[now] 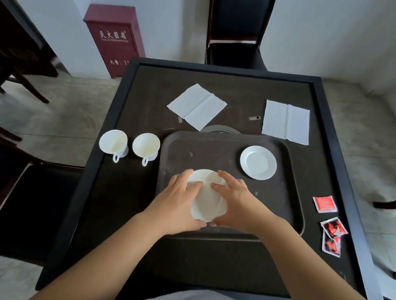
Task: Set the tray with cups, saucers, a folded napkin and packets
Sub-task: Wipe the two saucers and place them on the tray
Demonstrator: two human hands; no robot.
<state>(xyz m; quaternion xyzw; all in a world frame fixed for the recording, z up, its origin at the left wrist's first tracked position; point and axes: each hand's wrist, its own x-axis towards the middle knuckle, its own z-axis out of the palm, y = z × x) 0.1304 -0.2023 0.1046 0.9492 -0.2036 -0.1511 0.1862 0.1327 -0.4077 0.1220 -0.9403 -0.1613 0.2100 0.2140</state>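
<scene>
A dark brown tray (216, 146) lies in the middle of the table. A white saucer (208, 198) sits at its near centre, and both hands hold it: my left hand (180, 195) on its left rim, my right hand (235, 200) on its right rim. A second white saucer (258, 163) rests at the tray's far right. Two white cups (113, 143) (145, 147) stand left of the tray, handles toward me. Two unfolded white napkins (197, 106) (286, 121) lie beyond the tray. Red packets (325, 203) (333, 228) lie to the right.
The dark square table (117, 202) has a raised black edge. A black chair (237, 29) stands at the far side, another chair (23, 195) at the left. A red cabinet (113, 39) stands against the wall.
</scene>
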